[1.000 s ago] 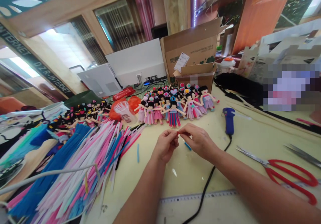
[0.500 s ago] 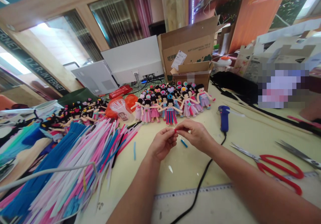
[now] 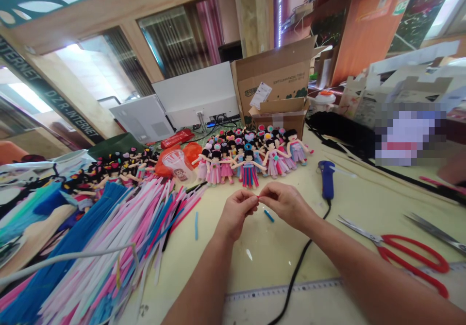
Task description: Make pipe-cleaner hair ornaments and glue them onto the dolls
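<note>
Small red piece: While half a second earlier the head view had shown it as a stubby bit between the fingers, only a thin sliver of the small red piece (image 3: 258, 197) now showed at the meeting fingertips; whether it had been turned or merely covered could not be told.
Meaning for the work: The handling apparently stayed with this one piece, since no tool had been taken up and nothing had been laid down.
Tabletop: The surroundings had shifted together in the frame, most likely from a slight head movement.
Left hand: The left hand (image 3: 236, 213) pinched the piece between thumb and bent forefinger, the other fingers curled beneath.
Right hand: The right hand (image 3: 287, 206) met it from the other side, thumb and forefinger closed on the piece, back of the hand upward.
Forearms: They ran inward from the lower edge, converging just in front of the pipe-cleaner dolls (image 3: 249, 167).
Short blue piece: The short blue piece (image 3: 268, 215) lay loose just below the right hand.
Glue gun: The blue glue gun (image 3: 327, 181) rested beyond the right forearm, its black cable (image 3: 300, 262) passing under that arm.
Red-handled scissors: The red-handled scissors (image 3: 379, 240) lay to the right, untouched.
</note>
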Available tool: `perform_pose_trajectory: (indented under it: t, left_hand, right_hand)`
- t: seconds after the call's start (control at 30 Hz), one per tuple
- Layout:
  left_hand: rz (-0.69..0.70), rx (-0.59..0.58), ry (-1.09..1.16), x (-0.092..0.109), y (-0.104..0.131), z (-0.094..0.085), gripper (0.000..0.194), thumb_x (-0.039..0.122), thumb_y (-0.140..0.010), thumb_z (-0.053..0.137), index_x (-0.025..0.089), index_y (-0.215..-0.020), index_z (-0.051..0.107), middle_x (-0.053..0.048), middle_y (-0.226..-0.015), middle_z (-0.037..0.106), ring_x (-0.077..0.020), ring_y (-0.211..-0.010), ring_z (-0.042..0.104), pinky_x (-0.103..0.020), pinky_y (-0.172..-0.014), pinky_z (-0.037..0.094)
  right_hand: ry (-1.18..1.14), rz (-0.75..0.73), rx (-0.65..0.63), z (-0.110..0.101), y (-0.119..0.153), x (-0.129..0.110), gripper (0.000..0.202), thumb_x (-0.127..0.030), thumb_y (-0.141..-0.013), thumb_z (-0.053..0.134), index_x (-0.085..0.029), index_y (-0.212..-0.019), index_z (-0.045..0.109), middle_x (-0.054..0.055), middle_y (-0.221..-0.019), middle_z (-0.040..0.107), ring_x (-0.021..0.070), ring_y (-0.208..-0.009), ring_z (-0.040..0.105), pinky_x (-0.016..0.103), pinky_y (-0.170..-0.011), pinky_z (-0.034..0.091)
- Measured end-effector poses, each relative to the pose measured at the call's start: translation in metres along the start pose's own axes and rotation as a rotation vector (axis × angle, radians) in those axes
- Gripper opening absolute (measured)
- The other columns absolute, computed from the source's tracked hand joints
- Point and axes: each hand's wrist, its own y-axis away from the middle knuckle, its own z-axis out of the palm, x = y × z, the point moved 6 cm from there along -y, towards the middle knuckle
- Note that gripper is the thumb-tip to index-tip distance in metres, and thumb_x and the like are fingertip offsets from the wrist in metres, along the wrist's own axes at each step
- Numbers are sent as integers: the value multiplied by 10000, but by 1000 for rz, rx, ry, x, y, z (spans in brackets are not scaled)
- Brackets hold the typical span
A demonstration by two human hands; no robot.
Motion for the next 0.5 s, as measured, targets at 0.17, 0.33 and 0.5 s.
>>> perform_pose_trajectory:
  t: [0.17, 0.33, 0.5]
  left_hand:
    - [27, -20, -158, 9, 3, 2, 216, 276, -586, 767, 144, -716, 656, 3, -606, 632, -94, -552, 534, -224, -570, 385]
    - [64, -44, -391, 14, 6, 4, 110, 232, -618, 710, 153, -690, 684, 3, -598, 635, -112, -561, 545, -236, -571, 406]
    - [119, -30, -539, 14, 5, 2, 74, 236, -671, 661, 166, -648, 668, 12, -571, 618, -112, -544, 543, -229, -543, 405]
  right_hand:
    - [56, -10, -51, -1, 0, -1, 109, -152, -754, 595, -175, -650, 620, -27, -564, 564, 89, -516, 450, 210, -506, 314]
    - [104, -6, -125, 1, -1, 1, 122, -114, -727, 609, -171, -619, 621, -44, -522, 507, 76, -488, 401, 206, -489, 282]
    - [97, -23, -103, -1, -2, 2, 100, -101, -707, 639, -168, -638, 613, -33, -572, 553, 84, -535, 461, 200, -513, 311]
